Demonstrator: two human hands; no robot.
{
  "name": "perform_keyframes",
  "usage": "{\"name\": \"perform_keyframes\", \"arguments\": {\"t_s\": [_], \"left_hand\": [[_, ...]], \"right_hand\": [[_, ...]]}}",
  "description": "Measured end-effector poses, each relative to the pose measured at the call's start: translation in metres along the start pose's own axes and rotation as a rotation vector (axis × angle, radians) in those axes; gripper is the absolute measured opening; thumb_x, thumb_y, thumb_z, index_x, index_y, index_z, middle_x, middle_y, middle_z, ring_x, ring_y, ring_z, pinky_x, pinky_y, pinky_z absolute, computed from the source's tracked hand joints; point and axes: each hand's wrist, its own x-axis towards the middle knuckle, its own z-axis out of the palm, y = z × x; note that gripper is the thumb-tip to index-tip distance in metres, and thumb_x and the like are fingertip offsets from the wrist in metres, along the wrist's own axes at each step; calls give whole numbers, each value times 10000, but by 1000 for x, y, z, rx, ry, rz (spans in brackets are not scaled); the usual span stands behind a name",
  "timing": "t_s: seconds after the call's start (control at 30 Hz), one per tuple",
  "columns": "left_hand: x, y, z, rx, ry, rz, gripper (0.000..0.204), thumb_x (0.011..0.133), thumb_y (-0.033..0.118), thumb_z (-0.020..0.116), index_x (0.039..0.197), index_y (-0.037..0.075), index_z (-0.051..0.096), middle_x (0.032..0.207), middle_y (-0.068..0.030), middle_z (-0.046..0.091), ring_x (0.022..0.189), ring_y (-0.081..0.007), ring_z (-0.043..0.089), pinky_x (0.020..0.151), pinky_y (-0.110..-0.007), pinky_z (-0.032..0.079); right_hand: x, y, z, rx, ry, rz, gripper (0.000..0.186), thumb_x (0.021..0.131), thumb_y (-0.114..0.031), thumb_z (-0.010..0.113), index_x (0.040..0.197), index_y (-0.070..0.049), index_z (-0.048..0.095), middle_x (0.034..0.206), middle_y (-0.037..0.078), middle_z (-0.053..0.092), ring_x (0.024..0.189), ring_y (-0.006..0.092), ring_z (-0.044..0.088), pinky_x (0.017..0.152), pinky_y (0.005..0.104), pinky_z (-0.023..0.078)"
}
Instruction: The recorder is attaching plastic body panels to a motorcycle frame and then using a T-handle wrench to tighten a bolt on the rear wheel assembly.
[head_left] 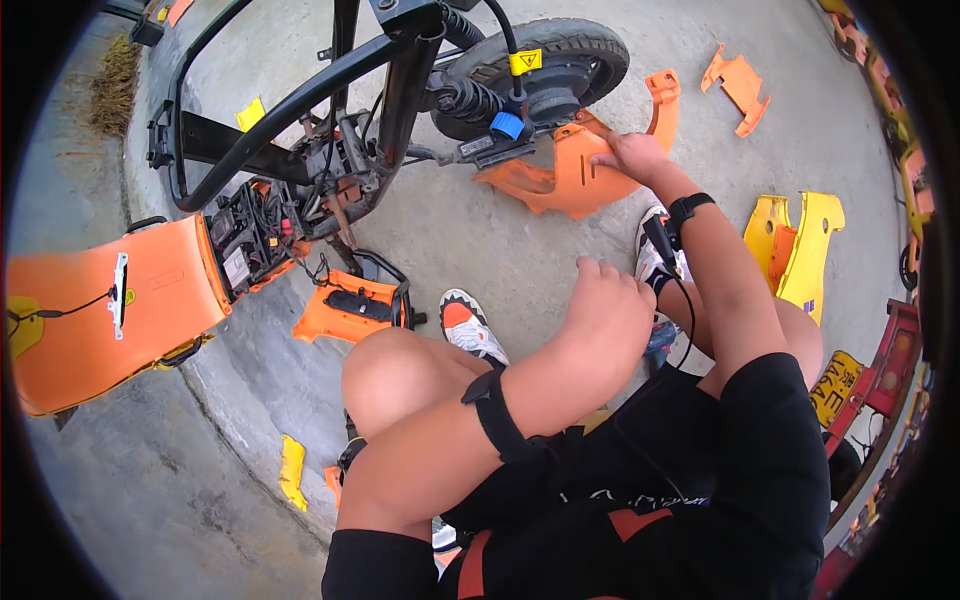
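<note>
An orange plastic body panel [585, 170], curved and slotted, stands beside the wheel of a stripped scooter [330, 110]. My right hand [638, 158] grips its upper edge, with the thumb on the near face. In front of my right knee, my left hand [608, 305] is closed, its fingers curled; what they hold, if anything, is hidden. Just past that hand shows part of a blue-grey object [660, 340], mostly covered, its kind unclear. A blue cap [508, 125] and a yellow warning tag [525, 62] are on the cable by the wheel [555, 75].
An orange cover [110, 300] lies on the left by exposed wiring [245, 235]. Around me on the concrete lie an orange piece [738, 90], yellow panels [795, 245], a yellow strip [292, 470] and an orange part with a black insert [350, 305]. A red vehicle [885, 360] stands at right.
</note>
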Motion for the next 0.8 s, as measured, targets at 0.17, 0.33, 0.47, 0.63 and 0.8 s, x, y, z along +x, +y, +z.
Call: {"name": "perform_keyframes", "arguments": {"t_s": [0.17, 0.33, 0.47, 0.63, 0.8], "left_hand": [[-8, -20, 13, 78, 177, -99, 438, 849, 167, 630, 1272, 60, 588, 1103, -121, 667, 1085, -289, 612, 995, -452, 390], [-24, -34, 12, 7, 156, -80, 417, 843, 148, 615, 1251, 60, 604, 1061, -117, 671, 1058, -287, 618, 957, -441, 398], [-26, -32, 7, -8, 186, -77, 412, 830, 138, 621, 1232, 50, 608, 1012, -106, 678, 1017, -282, 629, 900, -426, 410], [-16, -29, -1, -14, 197, -23, 408, 821, 142, 635, 1216, 44, 612, 991, -103, 679, 1000, -270, 637, 881, -400, 420], [-4, -24, -3, 28, 187, -30, 421, 815, 145, 644, 1221, 41, 609, 1008, -105, 677, 1015, -267, 632, 886, -401, 422]], "right_hand": [[-7, -10, -13, 101, -62, 75, 653, 896, -663, 529, 1115, -56, 626, 962, 180, 708, 975, 376, 664, 855, 475, 515], [-8, 14, -43, -273, -194, -167, 505, 867, -538, 644, 1095, -87, 648, 992, 133, 688, 1087, 325, 613, 968, 431, 456], [-21, 39, -77, -187, 70, -457, 388, 847, -403, 707, 1075, -100, 626, 1085, 103, 639, 1112, 281, 574, 1008, 416, 424], [-1, 78, -113, -44, 679, -57, 555, 853, -429, 728, 1259, -94, 552, 1232, 133, 599, 1216, 322, 528, 1046, 433, 418], [4, 111, -77, 496, 81, 171, 972, 787, -540, 788, 1482, -29, 339, 1407, 220, 500, 1363, 329, 444, 1133, 396, 348]]}}
